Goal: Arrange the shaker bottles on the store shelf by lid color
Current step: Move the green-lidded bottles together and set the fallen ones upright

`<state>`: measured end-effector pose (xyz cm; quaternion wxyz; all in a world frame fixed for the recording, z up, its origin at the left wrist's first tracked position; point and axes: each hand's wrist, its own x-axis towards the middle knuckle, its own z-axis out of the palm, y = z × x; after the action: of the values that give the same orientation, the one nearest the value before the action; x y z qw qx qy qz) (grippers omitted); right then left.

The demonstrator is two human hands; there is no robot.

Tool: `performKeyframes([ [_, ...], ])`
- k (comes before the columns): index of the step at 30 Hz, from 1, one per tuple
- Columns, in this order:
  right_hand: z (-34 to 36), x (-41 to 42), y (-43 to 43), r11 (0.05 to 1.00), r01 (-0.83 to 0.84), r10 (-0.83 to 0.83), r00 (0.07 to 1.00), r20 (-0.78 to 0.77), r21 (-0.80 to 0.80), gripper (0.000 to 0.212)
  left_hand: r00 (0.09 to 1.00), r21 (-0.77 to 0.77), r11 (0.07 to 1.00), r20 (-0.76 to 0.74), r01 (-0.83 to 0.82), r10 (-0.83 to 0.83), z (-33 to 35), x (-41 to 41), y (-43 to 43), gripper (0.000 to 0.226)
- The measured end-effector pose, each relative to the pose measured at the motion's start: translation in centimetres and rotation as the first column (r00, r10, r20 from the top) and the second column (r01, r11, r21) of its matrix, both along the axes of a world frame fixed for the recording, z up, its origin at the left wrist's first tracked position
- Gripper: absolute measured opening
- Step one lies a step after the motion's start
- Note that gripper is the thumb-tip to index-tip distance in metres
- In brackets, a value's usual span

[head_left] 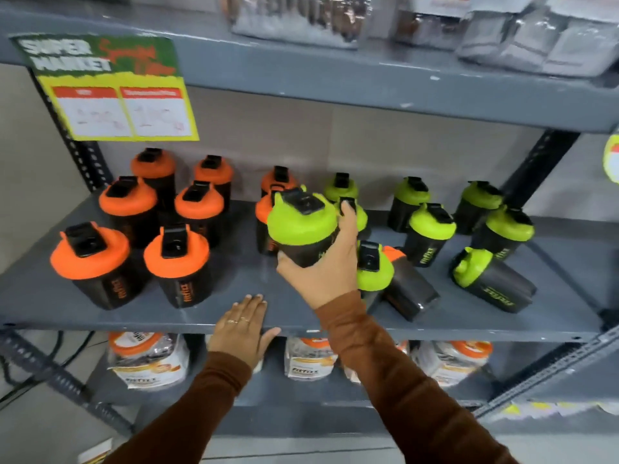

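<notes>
Black shaker bottles stand on a grey metal shelf (234, 313). Several with orange lids (90, 252) are grouped at the left. Two more orange-lidded ones (263, 209) stand at the middle, partly hidden. Several green-lidded bottles (432, 226) stand at the right. One green-lidded bottle (492, 283) and one orange-lidded bottle (408, 286) lie on their sides. My right hand (321, 266) is shut on a green-lidded bottle (301, 226), held above the shelf's middle. My left hand (241, 329) lies flat and open on the shelf's front edge.
A yellow and green supermarket price sign (110, 92) hangs from the upper shelf at the left. Packaged goods (536, 38) sit on the shelf above. Jars with orange lids (147, 360) fill the shelf below. Dark perforated uprights (539, 162) frame the shelf.
</notes>
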<state>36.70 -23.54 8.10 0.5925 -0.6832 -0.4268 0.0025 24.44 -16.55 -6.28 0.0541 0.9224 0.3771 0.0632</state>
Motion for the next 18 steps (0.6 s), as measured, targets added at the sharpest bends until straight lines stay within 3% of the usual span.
performKeyframes([
  [5, 3.0, 6.5, -4.4, 0.950, 0.175, -0.172, 0.984, -0.034, 0.259, 0.107, 0.996, 0.040, 0.996, 0.045, -0.081, 0.079, -0.2, 0.4, -0.3, 0.081],
  [8, 2.6, 11.6, -7.5, 0.882, 0.335, -0.353, 0.936, -0.005, 0.332, 0.099, 0.988, 0.019, 0.991, 0.083, -0.130, 0.128, 0.4, 0.7, -1.1, 0.083],
  [12, -0.1, 16.5, -11.0, 0.834, 0.526, -0.538, 0.843, 0.031, 0.165, 0.095, 0.974, 0.017, 0.982, 0.130, -0.188, 0.184, 0.8, 1.3, -2.3, 0.091],
  [15, -2.1, 18.6, -12.3, 0.844, 0.536, -0.534, 0.844, 0.049, -0.040, 0.091, 0.971, 0.003, 0.977, 0.112, -0.214, 0.212, 0.8, 1.6, -2.6, 0.096],
  [18, -4.1, 19.5, -12.6, 0.843, 0.510, -0.522, 0.853, -0.028, -0.170, 0.089, 0.969, -0.009, 0.974, 0.100, -0.227, 0.227, 0.7, 1.7, -2.6, 0.098],
])
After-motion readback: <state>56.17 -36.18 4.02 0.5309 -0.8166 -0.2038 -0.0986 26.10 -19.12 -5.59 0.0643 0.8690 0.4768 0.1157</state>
